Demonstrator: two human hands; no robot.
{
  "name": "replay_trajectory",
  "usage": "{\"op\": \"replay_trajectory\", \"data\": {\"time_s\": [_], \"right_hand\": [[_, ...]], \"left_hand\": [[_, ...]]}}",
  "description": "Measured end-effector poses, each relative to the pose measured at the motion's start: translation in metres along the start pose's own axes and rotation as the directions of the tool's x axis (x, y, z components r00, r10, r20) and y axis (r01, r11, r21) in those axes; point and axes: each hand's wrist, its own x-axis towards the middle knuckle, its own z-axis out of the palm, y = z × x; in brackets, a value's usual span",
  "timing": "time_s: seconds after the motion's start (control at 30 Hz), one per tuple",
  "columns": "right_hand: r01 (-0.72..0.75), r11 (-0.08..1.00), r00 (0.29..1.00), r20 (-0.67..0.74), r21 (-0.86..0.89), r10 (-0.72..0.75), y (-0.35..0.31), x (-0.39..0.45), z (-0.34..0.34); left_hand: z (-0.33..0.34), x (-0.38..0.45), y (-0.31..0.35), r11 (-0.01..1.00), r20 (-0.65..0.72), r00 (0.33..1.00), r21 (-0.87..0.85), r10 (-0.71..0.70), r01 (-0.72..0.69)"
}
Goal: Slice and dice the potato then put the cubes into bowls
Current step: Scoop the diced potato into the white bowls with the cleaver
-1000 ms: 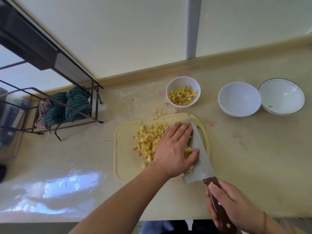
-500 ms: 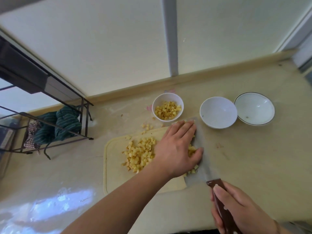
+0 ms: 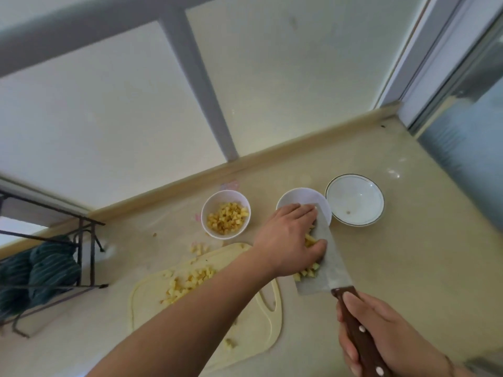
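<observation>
My right hand grips the brown handle of a cleaver, whose flat blade carries a load of yellow potato cubes. My left hand lies flat over those cubes and presses them onto the blade, its fingertips over the rim of the middle white bowl. The blade tip reaches that bowl. A pile of cubes stays on the pale cutting board. The left white bowl holds diced potato.
A third white bowl with a dark rim stands at the right, with a speck inside. A few loose cubes lie on the counter behind the board. A black wire rack with green striped cloth stands at the left. The wall runs behind the bowls.
Both hands have lifted the cleaver with its load of cubes off the board and carried it back and right to the middle bowl. The camera has tilted up.
</observation>
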Motion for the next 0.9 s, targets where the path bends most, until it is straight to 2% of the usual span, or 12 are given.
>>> {"op": "replay_trajectory", "data": {"time_s": [0.27, 0.5, 0.7, 0.8, 0.9], "right_hand": [[-0.113, 0.971, 0.992, -0.028, 0.210, 0.121, -0.026, 0.009, 0.018], [-0.182, 0.912, 0.973, -0.066, 0.367, 0.220, -0.049, 0.008, 0.033], [-0.216, 0.881, 0.961, -0.065, 0.422, 0.267, -0.073, 0.006, 0.042], [-0.244, 0.869, 0.951, -0.070, 0.431, 0.301, -0.080, 0.005, 0.042], [-0.270, 0.860, 0.943, -0.063, 0.433, 0.328, -0.084, 0.004, 0.044]], "left_hand": [[-0.014, 0.026, -0.013, 0.998, 0.182, 0.983, -0.063, -0.001, 0.013], [-0.021, 0.051, -0.017, 0.994, 0.289, 0.957, -0.098, -0.012, 0.042], [-0.027, 0.069, -0.020, 0.986, 0.370, 0.928, -0.163, 0.038, 0.024], [-0.035, 0.074, -0.021, 0.969, 0.380, 0.918, -0.245, 0.113, -0.018], [-0.039, 0.076, -0.029, 0.939, 0.392, 0.911, -0.344, 0.127, 0.017]]}}
